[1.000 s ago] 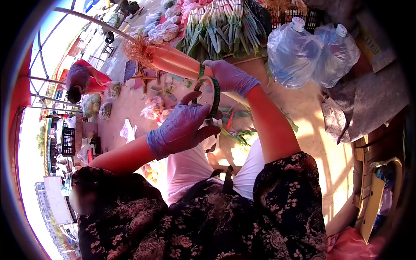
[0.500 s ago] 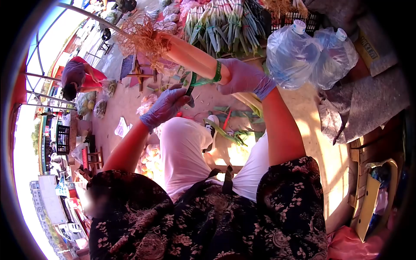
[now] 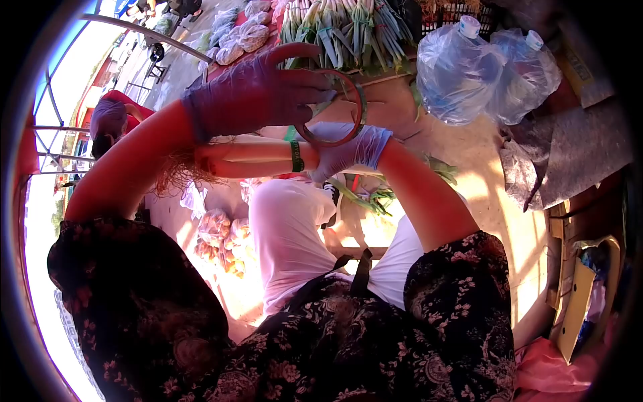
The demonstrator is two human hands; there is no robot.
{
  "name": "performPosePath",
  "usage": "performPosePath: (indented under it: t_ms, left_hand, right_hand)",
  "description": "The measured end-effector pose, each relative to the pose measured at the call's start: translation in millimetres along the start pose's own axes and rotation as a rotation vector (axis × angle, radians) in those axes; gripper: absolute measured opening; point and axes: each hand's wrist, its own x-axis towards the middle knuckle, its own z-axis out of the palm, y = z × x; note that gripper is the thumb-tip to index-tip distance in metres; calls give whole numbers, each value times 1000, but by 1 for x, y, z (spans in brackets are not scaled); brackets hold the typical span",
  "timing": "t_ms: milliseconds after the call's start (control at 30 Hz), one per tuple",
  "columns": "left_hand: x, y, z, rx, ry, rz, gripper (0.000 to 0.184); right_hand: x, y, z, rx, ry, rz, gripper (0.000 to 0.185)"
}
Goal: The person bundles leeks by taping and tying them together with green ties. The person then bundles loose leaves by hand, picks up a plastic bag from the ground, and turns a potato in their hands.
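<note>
My right hand (image 3: 351, 149), in a pale purple glove, is closed around a bundle of leeks (image 3: 258, 158) held sideways above my knees. The white stalks point left, and their stringy brown roots (image 3: 184, 174) hang below my left forearm. A printed green tape band (image 3: 297, 155) circles the stalks beside my right hand. Above the bundle, my gloved left hand (image 3: 261, 92) reaches across with its fingertips on a thin roll of tape (image 3: 360, 107). The ring of the roll stands over the back of my right hand.
Banded leeks (image 3: 345, 33) lie in rows at the back. Bagged water jugs (image 3: 459, 74) stand at the right, above a grey cloth (image 3: 576, 154). Loose leaves (image 3: 375, 201) and bagged produce (image 3: 224, 234) lie on the ground. Another person (image 3: 110, 124) bends over at the left.
My left hand has moved up and over the bundle with the tape roll, now nearer my right hand. The bundle has come lower and turned level, its roots shifting left and down.
</note>
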Motion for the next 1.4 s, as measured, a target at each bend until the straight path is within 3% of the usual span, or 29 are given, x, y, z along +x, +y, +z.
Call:
performPosePath:
  t_ms: [100,200,300,400,467,500,533,600,700,733,833,900,967,1067,1233,1400]
  left_hand:
    - [-5,-6,0,-47,-40,7,11]
    - [6,4,-1,-190,35,19,15]
    - [17,13,-6,-322,-51,44,18]
    - [24,30,-2,-302,-142,78,28]
    - [27,49,-3,-360,-124,54,28]
    - [24,63,-2,-374,-202,-32,35]
    - [21,75,0,-394,-201,-110,38]
    - [22,92,-2,-349,-235,-262,46]
    - [13,103,6,-553,-157,-537,41]
    - [7,107,15,-587,-66,-590,49]
    - [0,118,23,-691,158,-933,49]
    - [0,119,43,-1180,444,-1159,58]
    - [-1,111,63,-1518,534,-1291,64]
    - [15,92,72,-1548,477,-1295,56]
    - [8,56,129,-1836,375,-1084,37]
    - [17,43,184,-1647,218,-1075,38]
  right_hand:
    - [1,9,2,-97,178,-130,42]
    - [8,26,-2,-183,184,-86,43]
    - [10,35,-6,-151,242,-52,43]
    - [6,39,-16,-28,301,3,42]
    - [4,43,-22,317,313,79,42]
    - [0,38,-25,373,327,111,42]
    - [-12,5,-30,-181,381,98,43]
    - [-21,0,-43,-215,349,131,40]
    - [-31,7,-54,-268,433,91,43]
    - [-34,3,-56,-258,438,104,42]
    - [-42,-3,-58,-278,470,131,41]
    - [-44,-2,-59,-284,485,133,40]
    - [-46,-1,-60,-293,477,155,39]
    - [-43,7,-58,-375,481,190,40]
    - [-45,16,-59,-448,455,390,40]
    - [-30,54,-69,-605,400,527,40]
